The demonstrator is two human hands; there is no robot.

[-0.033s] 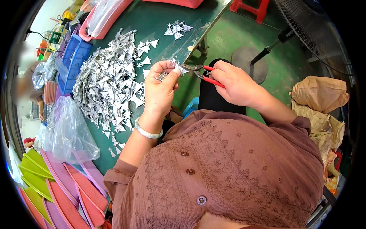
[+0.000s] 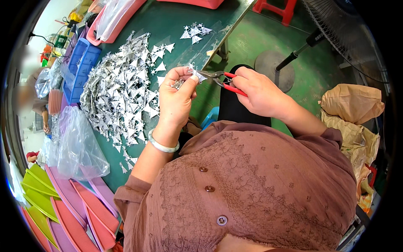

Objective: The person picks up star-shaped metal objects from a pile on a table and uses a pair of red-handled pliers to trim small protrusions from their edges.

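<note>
Close work on a small silvery piece [image 2: 201, 77], off the table edge, above the lap; the step in hand looks to be working the piece with a tool. Left hand [image 2: 174, 96] closed in a pinch, the piece between thumb and forefinger, its points and thin loops standing clear of the tips. More silvery bits [image 2: 178, 84] tucked under the curled fingers of the same hand; number hard to tell. Right hand [image 2: 259, 93] wrapped round the red-handled pliers [image 2: 218, 77], handles spread apart, nose pointing left and meeting the piece at the pinch. Cannot tell whether the jaws bite on it or only lie against it; too small to read. Judgement: the next move calls for a firm left pinch and a fine, short action of the right wrist or grip, nose kept clear of the thumb. Piece lies at the left fingertips, just beyond the right hand's reach except through the tool. Large heap of similar triangular pieces [image 2: 121, 90] left of the left hand on the green table [image 2: 168, 19]; a small cluster [image 2: 195, 32] apart, farther up.
</note>
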